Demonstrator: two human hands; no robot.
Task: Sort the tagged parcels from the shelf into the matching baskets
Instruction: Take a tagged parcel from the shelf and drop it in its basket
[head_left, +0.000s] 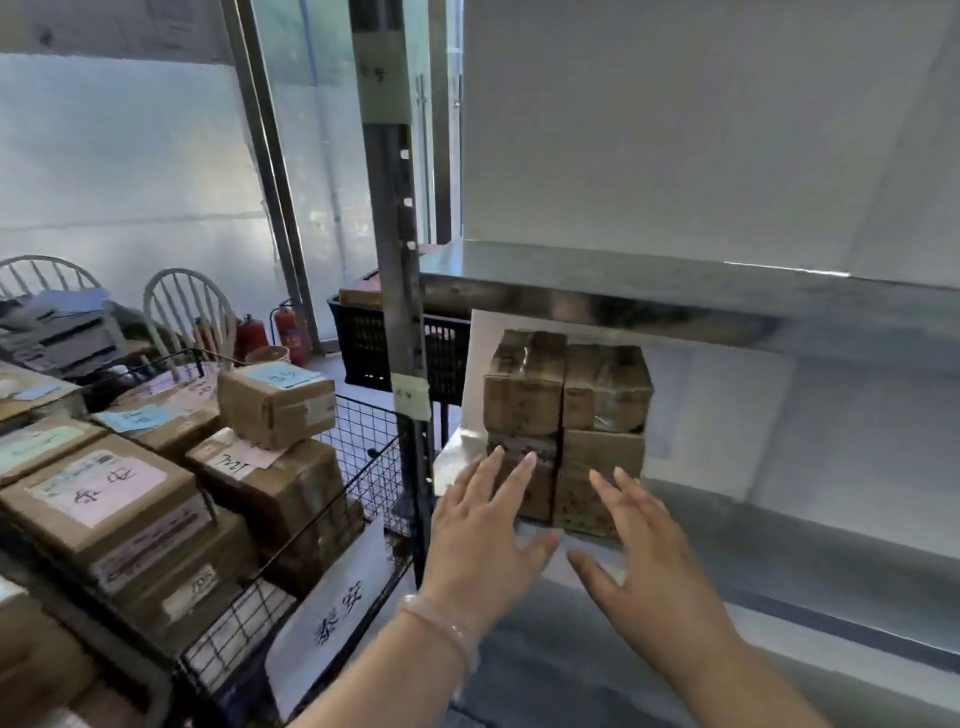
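Brown cardboard parcels (566, 395) sit stacked on grey metal shelf (779, 525) as my left hand (488, 535) and right hand (644, 561) reach, spread and empty; top box first, I judge

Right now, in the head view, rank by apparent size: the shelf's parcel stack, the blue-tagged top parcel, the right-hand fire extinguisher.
1. parcel stack
2. blue-tagged top parcel
3. fire extinguisher (farther from the camera)

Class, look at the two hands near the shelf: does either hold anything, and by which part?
Nothing is held. The left hand and right hand are both open, fingers straight, reaching toward the stacked parcels on the shelf.
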